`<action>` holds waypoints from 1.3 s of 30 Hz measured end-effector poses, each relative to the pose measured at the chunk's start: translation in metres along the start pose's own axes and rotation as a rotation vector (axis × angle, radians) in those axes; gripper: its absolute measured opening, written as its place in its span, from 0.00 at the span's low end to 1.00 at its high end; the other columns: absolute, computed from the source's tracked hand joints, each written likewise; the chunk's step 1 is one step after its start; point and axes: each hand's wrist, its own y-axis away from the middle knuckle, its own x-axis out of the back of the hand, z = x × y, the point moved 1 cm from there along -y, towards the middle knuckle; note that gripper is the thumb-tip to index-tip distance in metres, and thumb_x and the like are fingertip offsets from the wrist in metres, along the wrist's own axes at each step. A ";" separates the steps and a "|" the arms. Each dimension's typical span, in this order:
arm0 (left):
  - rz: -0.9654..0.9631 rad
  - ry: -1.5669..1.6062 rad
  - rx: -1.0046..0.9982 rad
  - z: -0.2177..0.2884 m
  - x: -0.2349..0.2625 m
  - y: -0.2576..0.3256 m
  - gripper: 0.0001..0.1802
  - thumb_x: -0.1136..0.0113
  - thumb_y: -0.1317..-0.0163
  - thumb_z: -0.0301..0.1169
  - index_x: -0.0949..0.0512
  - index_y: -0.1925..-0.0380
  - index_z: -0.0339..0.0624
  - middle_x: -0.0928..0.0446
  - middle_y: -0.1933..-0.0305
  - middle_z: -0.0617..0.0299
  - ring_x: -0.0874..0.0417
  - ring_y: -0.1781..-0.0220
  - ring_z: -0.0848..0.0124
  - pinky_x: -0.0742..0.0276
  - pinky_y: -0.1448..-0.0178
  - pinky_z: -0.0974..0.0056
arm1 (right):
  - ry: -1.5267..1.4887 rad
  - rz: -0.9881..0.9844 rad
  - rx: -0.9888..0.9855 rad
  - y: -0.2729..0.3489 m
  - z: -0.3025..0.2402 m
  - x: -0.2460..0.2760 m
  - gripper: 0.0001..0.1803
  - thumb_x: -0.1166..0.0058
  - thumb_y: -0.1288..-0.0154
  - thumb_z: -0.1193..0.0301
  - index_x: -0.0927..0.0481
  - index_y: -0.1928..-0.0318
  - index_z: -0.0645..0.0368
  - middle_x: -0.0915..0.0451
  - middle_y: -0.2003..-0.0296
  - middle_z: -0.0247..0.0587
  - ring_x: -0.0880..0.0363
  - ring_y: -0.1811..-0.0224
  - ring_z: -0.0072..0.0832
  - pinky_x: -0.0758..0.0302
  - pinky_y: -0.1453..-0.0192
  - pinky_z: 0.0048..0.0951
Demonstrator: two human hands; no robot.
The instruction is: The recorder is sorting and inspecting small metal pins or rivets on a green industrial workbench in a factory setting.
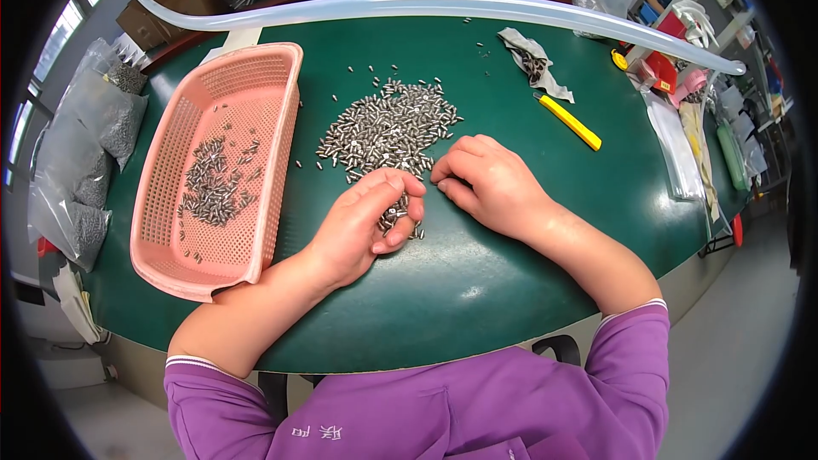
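Observation:
A pile of small silver metal pins (388, 123) lies in the middle of the green table (443, 307). My left hand (354, 226) is curled at the near side of the pile, thumb and fingertips drawn together. Several pins show inside the curl of its fingers, and a few more lie on the table beside the fingertips. At the pile's right edge my right hand (490, 183) rests with its fingers bent and the tips close together. Whatever those tips hold, if anything, is hidden. To the left, a pink perforated plastic basket (281, 136) contains more pins.
A yellow utility knife (569, 122) and a crumpled pale wrapper (554, 85) with dark bits lie at the right. Clear bags of metal parts (85, 162) stand at the left edge. A translucent tube (409, 7) arches across the far side, before bowls and boxes.

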 end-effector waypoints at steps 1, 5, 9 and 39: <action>-0.001 0.000 0.000 0.000 0.000 -0.001 0.11 0.57 0.32 0.35 0.30 0.60 0.40 0.30 0.69 0.62 0.37 0.80 0.79 0.47 0.81 0.76 | 0.005 0.001 -0.026 0.002 0.002 -0.002 0.06 0.42 0.49 0.74 0.22 0.68 0.55 0.26 0.69 0.37 0.28 0.63 0.36 0.28 0.59 0.35; -0.013 0.005 0.009 -0.001 0.001 -0.001 0.07 0.52 0.35 0.29 0.30 0.59 0.41 0.29 0.69 0.63 0.37 0.80 0.82 0.47 0.81 0.78 | -0.028 0.043 -0.048 0.000 0.002 -0.003 0.06 0.44 0.45 0.74 0.23 0.65 0.56 0.27 0.68 0.38 0.26 0.63 0.34 0.28 0.58 0.32; -0.008 -0.019 0.020 -0.001 -0.003 0.000 0.08 0.48 0.37 0.27 0.31 0.58 0.41 0.28 0.68 0.63 0.36 0.80 0.83 0.47 0.81 0.79 | -0.598 -0.021 -0.269 -0.002 -0.015 0.007 0.03 0.47 0.38 0.75 0.23 0.63 0.58 0.28 0.65 0.32 0.29 0.66 0.18 0.31 0.61 0.20; -0.008 -0.008 -0.005 0.000 -0.001 0.001 0.12 0.56 0.31 0.37 0.29 0.61 0.41 0.30 0.69 0.62 0.37 0.80 0.79 0.46 0.81 0.77 | -0.023 0.001 0.046 0.000 -0.001 -0.004 0.06 0.43 0.48 0.74 0.23 0.67 0.54 0.28 0.69 0.36 0.28 0.63 0.36 0.28 0.59 0.34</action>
